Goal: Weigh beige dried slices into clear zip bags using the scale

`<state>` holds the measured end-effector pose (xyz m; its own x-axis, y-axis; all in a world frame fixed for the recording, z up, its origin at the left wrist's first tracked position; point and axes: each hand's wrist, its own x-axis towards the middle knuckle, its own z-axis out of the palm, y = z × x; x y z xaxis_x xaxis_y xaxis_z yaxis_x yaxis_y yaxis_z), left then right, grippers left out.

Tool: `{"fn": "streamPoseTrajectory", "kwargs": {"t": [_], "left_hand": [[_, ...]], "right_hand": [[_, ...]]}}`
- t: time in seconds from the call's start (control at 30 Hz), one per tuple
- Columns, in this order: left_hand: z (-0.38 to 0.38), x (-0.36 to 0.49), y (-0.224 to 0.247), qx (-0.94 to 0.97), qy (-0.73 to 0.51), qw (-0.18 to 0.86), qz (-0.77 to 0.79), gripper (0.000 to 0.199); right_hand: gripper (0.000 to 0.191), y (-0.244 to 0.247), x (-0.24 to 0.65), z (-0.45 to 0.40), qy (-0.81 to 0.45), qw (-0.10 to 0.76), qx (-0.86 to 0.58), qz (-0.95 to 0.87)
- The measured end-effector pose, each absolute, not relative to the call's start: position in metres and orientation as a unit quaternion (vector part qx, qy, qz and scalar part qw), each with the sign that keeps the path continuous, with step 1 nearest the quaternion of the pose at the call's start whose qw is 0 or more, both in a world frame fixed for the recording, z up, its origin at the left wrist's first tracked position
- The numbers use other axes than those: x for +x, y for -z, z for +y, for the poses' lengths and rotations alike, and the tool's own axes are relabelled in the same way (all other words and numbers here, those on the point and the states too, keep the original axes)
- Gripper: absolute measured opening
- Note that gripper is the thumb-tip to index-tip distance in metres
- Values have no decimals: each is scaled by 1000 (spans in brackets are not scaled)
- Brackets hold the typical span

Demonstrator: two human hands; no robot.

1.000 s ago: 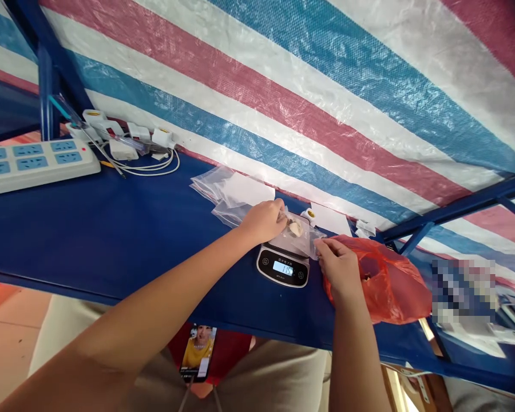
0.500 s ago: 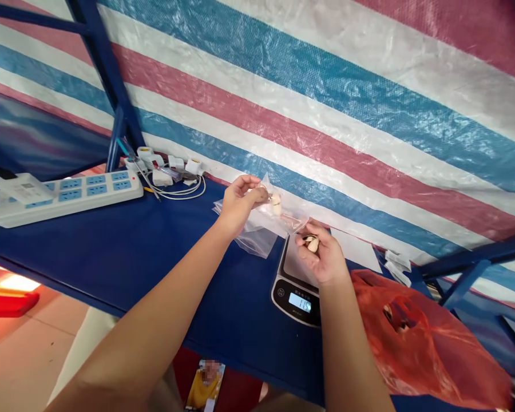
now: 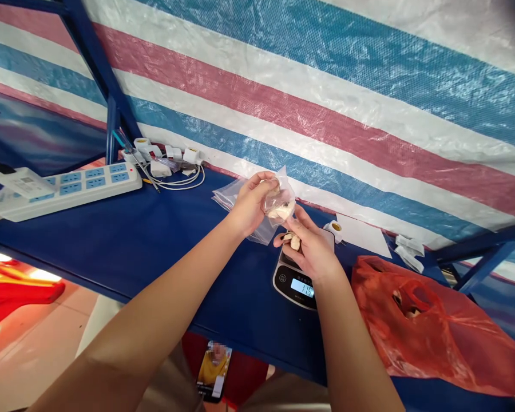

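My left hand (image 3: pixel 256 201) is closed on the top of a clear plastic bag (image 3: pixel 288 182). Inside the bag lie pale mushroom-like pieces (image 3: pixel 280 212). My right hand (image 3: pixel 311 243) curls around a few more pale pieces (image 3: pixel 295 242), some with dark parts, and its fingertips meet the bag's lower edge. Beneath the right hand stands a kitchen scale (image 3: pixel 285 280) with a lit display, partly covered by that hand and wrist. More flat clear bags (image 3: pixel 227 194) lie on the table behind and beside my left hand.
A red plastic bag (image 3: pixel 450 337) with pieces inside sits at the right. White paper (image 3: pixel 364 236) and a white roll (image 3: pixel 335 229) lie behind the scale. A power strip (image 3: pixel 68 191) and chargers with cables (image 3: pixel 167 163) are at left. Below the blue table (image 3: pixel 163 240) shows a phone (image 3: pixel 214 369).
Both hands have drawn closer together. The bag now hangs more upright and rounded between them, and the right hand with its pieces has moved left. The camera view has shifted slightly.
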<state>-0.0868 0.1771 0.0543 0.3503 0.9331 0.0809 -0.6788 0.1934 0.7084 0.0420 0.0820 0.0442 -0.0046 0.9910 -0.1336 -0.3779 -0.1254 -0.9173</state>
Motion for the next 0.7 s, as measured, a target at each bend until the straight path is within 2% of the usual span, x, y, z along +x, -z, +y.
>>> {"fn": "streamPoseTrajectory", "kwargs": {"t": [0.23, 0.43, 0.7], "left_hand": [[175, -80, -51, 276, -548, 772, 166, 29], [172, -71, -47, 279, -569, 738, 232, 33], [181, -77, -51, 283, -616, 699, 227, 27]], "right_hand": [[47, -39, 32, 84, -561, 573, -462, -379], [41, -30, 19, 89, -484, 578, -520, -402], [33, -37, 18, 87, -529, 568, -523, -353]]}}
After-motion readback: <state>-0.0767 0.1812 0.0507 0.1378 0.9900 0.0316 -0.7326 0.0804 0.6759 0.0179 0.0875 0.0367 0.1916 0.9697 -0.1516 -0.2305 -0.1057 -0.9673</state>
